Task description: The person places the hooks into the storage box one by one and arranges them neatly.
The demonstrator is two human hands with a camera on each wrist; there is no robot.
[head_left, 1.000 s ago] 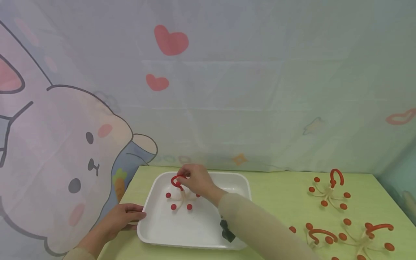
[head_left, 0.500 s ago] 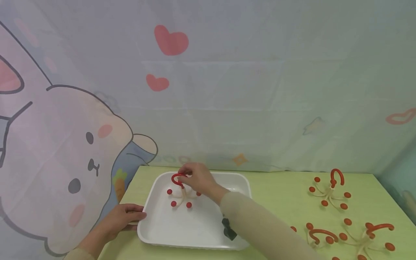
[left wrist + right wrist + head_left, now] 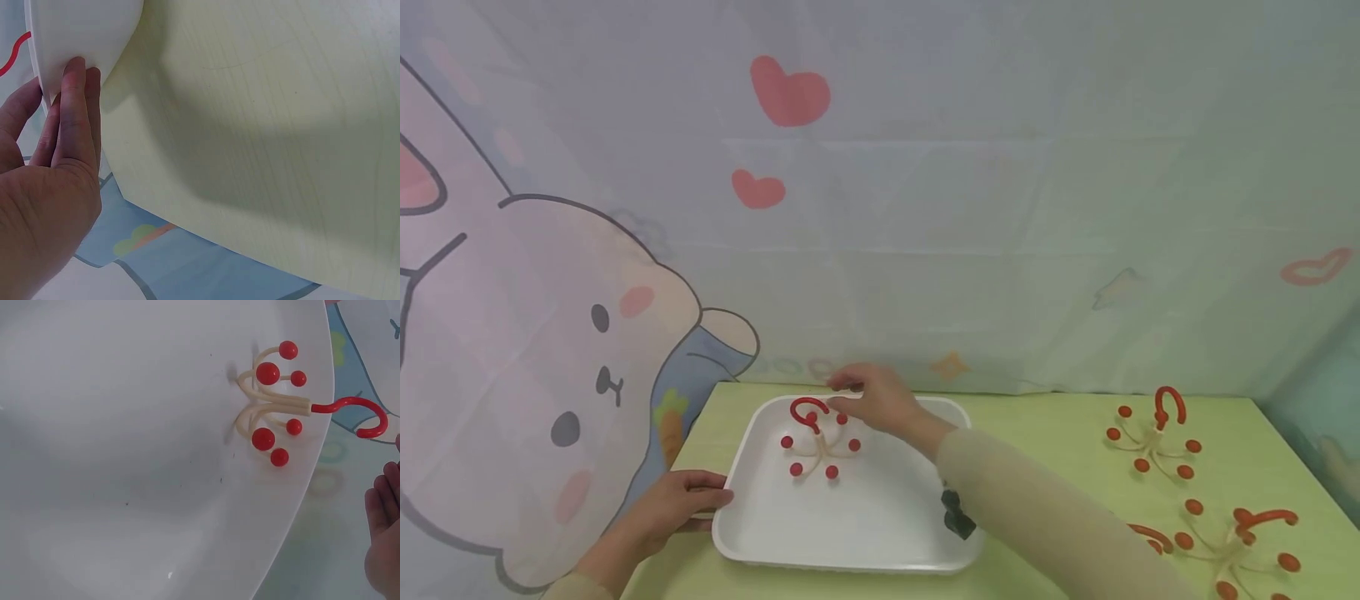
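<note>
Right hand (image 3: 883, 402) loose | left hand (image 3: 673, 507) pinches white tray (image 3: 850, 537) | green tabletop (image 3: 1045, 425) | rabbit-print cloth (image 3: 940, 208)

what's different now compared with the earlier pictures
The right hand has let go of the red-hooked piece and moved slightly right and away. Before that, the piece shifted slightly toward the back of the white tray. The left hand still holds the tray's left edge, and the tray has stayed put.

Free room along tray (image 3: 850, 529) front, hook (image 3: 359, 401) behind
</note>
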